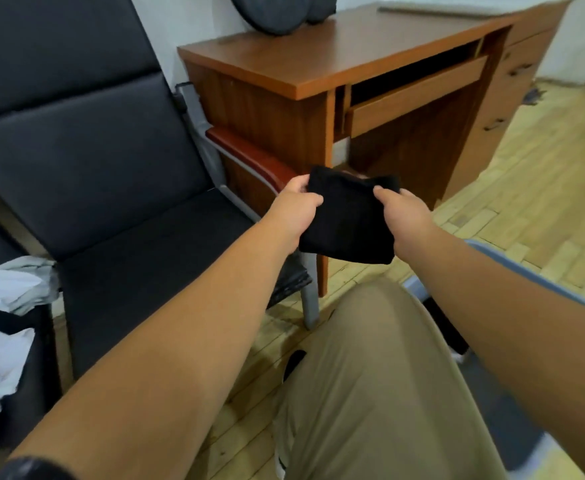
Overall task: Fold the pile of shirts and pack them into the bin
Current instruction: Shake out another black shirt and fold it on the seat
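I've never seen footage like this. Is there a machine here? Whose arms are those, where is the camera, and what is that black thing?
There is no machine here: a person wears a camera on the head, so this single picture looks forward and down along their own arms. The left hand and the right hand each grip one side of a black shirt, folded small and held in the air above the person's knee. To the left stands a black chair, and light-coloured clothes are heaped at the picture's left edge. Behind is a wooden desk.
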A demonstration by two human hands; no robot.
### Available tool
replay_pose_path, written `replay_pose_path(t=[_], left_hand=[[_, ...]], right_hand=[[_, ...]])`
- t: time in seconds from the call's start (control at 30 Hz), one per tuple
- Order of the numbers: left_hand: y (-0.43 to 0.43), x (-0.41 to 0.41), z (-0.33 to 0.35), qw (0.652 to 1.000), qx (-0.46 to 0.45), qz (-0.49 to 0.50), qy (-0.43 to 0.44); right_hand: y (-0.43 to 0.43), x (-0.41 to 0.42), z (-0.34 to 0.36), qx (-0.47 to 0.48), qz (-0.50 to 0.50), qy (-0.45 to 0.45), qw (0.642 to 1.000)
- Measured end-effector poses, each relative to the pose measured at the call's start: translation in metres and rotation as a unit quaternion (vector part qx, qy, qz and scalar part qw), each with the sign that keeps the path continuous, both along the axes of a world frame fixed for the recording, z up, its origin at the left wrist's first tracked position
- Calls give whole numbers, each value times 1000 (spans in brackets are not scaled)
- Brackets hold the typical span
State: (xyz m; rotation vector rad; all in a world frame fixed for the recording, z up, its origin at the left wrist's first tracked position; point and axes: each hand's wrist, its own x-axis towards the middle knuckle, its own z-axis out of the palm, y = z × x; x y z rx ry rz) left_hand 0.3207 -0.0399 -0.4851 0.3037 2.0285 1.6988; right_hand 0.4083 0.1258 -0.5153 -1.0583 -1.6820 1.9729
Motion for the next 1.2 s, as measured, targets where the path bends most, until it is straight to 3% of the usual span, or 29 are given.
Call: replay_pose_path(t=[0.4, 0.63, 0.7, 0.8, 0.9, 1.0, 1.2], left_hand=[[194, 60, -32, 988, -90, -122, -31], [260, 85, -47, 983, -97, -153, -40], [276, 84, -63, 979, -139, -139, -53], [282, 81, -101, 965, -205, -138, -89], [270, 88, -121, 943, -265, -175, -98], [271, 81, -138, 930, -303, -194, -77], [272, 78, -146, 930, -284, -210, -104]], right_hand=[[174, 87, -76, -92, -161, -12, 983], [205, 122, -69, -86, -248, -35, 964], [218, 128, -77, -106, -246, -61, 962], [228, 139, -113, -194, -182, -195, 944], [234, 157, -154, -153, -196, -300, 921], [231, 154, -173, -156, -180, -294, 926], [221, 144, -184, -172, -193, -280, 925]])
